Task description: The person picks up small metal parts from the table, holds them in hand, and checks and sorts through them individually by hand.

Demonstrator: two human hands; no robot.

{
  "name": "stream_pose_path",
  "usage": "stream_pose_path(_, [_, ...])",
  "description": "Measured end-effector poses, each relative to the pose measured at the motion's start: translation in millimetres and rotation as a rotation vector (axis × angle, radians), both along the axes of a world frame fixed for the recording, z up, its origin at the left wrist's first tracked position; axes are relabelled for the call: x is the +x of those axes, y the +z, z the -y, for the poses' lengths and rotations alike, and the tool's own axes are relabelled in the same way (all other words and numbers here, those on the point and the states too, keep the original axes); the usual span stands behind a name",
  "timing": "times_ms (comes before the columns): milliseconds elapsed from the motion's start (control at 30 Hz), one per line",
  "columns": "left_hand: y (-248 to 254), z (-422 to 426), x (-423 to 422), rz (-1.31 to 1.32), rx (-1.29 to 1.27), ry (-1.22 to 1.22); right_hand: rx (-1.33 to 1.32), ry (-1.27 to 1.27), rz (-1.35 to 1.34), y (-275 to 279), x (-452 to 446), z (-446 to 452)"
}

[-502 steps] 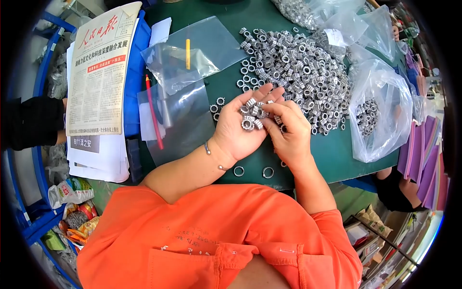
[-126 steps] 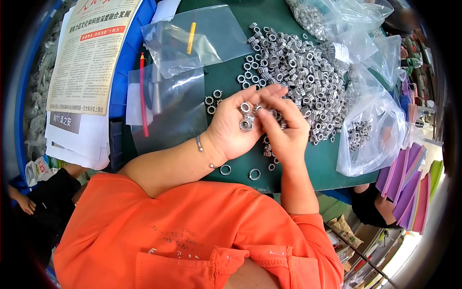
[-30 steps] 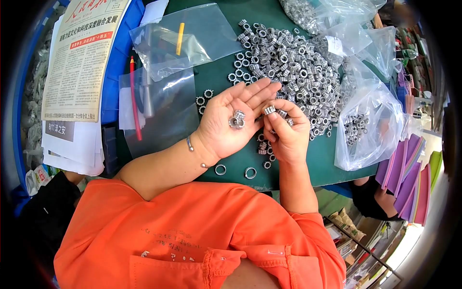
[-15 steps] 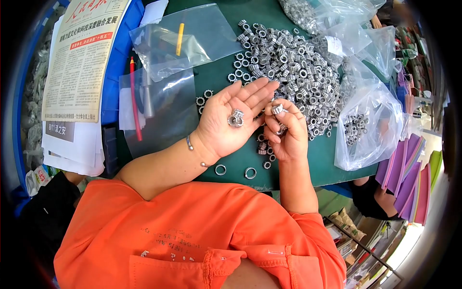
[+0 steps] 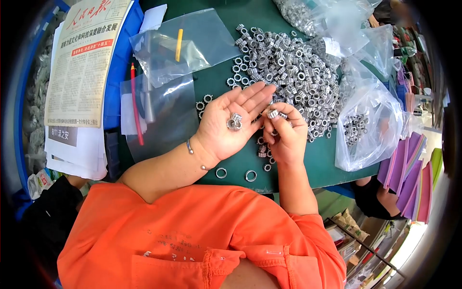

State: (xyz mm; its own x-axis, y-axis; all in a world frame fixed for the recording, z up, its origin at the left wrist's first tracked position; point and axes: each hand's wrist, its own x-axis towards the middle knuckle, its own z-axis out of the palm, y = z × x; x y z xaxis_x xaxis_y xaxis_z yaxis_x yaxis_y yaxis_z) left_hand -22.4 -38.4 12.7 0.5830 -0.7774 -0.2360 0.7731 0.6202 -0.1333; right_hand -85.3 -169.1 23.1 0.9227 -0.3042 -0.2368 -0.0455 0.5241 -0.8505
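Note:
My left hand point(image 5: 226, 120) is palm up, fingers stretched out flat, and a few small toothed metal rings point(image 5: 234, 122) rest together on its palm. Close beside its fingertips, my right hand point(image 5: 288, 137) is closed with thumb and fingers pinching a toothed metal ring point(image 5: 273, 114). At least one more ring shows among its fingers; the rest of the grip is hidden. Behind both hands spreads a large pile of such rings point(image 5: 308, 77) on the green table point(image 5: 211, 176). Two plain, larger rings point(image 5: 250, 176) lie near the front edge.
At right is a clear plastic bag point(image 5: 370, 144) with some rings inside. Flat clear bags point(image 5: 168, 115), a red pencil point(image 5: 136, 106) and a yellow stick point(image 5: 179, 45) lie at left. A newspaper point(image 5: 79, 72) covers a blue bin point(image 5: 120, 62). Another person's hand point(image 5: 373, 21) shows at upper right.
My right fingers have shifted slightly, turning the ring they pinch. The left hand stays palm up with the rings on it. The view has moved a little.

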Motion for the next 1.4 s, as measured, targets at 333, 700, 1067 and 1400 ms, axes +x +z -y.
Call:
stream_pose_path(333, [-1, -4, 1, -0.036, 0.238, 0.004, 0.434, 0.047, 0.104, 15, -14, 27])
stream_pose_path(700, [10, -5, -8, 0.092, 0.063, -0.127, -1.799, -0.874, -0.014, 24, -32, 202])
stream_pose_path(1067, [4, -10, -16, 0.192, 0.098, -0.163, -1.020, 0.080, 0.175, -5, -37, -5])
stream_pose_path(1400, [-2, -17, -20, 0.495, 0.537, -0.044, -0.037, 0.049, -0.061, -4, -49, -2])
